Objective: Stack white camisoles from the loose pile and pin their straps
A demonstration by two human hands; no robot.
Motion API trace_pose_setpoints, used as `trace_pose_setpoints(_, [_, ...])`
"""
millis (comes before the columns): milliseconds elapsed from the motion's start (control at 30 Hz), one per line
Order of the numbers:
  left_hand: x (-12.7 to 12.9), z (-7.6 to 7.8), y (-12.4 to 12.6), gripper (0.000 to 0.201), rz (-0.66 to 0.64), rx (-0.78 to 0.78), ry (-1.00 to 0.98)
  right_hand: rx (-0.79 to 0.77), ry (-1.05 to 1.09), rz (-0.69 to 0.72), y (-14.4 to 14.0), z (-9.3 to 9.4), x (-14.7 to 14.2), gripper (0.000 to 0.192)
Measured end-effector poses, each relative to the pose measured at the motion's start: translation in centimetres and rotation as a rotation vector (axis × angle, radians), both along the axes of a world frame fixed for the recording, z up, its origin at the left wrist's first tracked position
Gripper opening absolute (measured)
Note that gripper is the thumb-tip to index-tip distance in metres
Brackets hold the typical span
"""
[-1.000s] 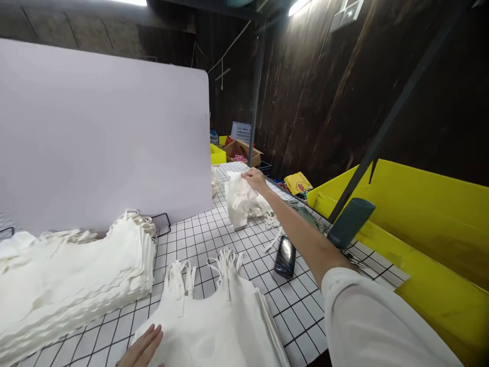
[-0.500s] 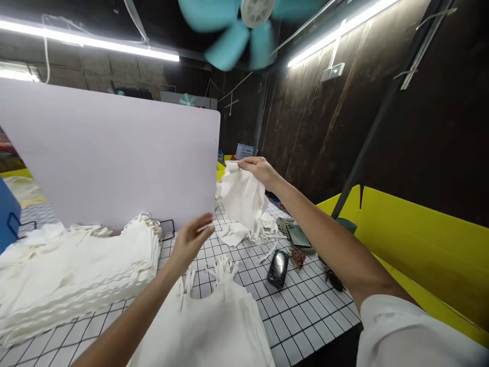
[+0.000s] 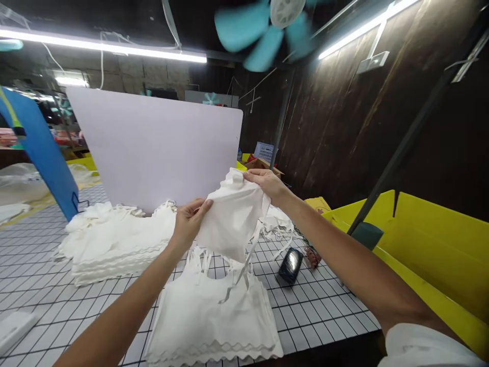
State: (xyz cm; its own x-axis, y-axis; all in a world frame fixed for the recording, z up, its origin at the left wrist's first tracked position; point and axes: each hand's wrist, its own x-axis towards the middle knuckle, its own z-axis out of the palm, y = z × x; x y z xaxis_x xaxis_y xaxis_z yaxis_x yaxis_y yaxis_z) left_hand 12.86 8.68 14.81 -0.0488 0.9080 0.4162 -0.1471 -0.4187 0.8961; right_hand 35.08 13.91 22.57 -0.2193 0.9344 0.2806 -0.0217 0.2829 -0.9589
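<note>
1. white garment (image 3: 233,216) is hanging mid-frame above the bench (image 3: 305,300).
2. left hand (image 3: 189,221) and right hand (image 3: 267,183) are pinching its upper corners.
3. looking light, limp; best taken by the edges.

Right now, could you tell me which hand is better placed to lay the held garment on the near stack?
Left, probably: the left hand grips the garment low, nearer the stack; the right hand pinches its top.

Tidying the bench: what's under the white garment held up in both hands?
Below the held garment lies a stack of white tops on the gridded table; their strap ends are partly covered by it.
</note>
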Motion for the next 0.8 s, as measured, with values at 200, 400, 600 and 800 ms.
trace_pose_setpoints(200, [-2.3,3.9,0.1,0.044,-0.197,-0.125,-0.020,0.036,-0.286,0.023,-0.4,-1.9,0.6,0.047])
trace_pose_setpoints(400, [-1.1,6.4,0.5,0.043,-0.448,-0.197,0.346,0.068,-0.238,0.489,-1.0,-3.0,-2.0,0.065])
trace_pose_setpoints(600, [-3.8,7.3,1.5,0.041,-0.415,-0.205,0.456,-0.110,-0.222,0.522,-0.7,-3.2,-2.5,0.043])
trace_pose_setpoints(800, [-7.6,6.7,2.1,0.042,-0.317,-0.281,0.429,-0.133,-0.234,0.417,-0.2,-2.8,0.0,0.046])
